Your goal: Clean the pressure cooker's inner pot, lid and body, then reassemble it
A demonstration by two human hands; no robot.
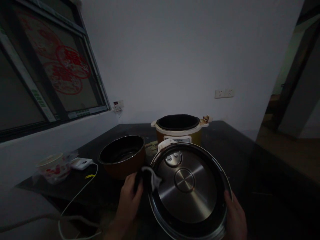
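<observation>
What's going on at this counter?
A person's right hand grips the edge of a round lid, its shiny metal underside facing the camera. The left hand holds a dark, blurred item, perhaps a cloth, by the lid's left rim. Behind the lid stands an open cooker; a brown pot sits to its left.

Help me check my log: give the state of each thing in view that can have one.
Lid: off the cooker, tilted, underside showing
Cooker: upright, open
Pot: upright, uncovered
Left hand: grip on a dark item, too blurred to name
Right hand: grip on the lid's rim
Bowl: upright, contents unclear
White box: cable attached
Right sockets: nothing plugged in
Window: cannot tell if shut
</observation>
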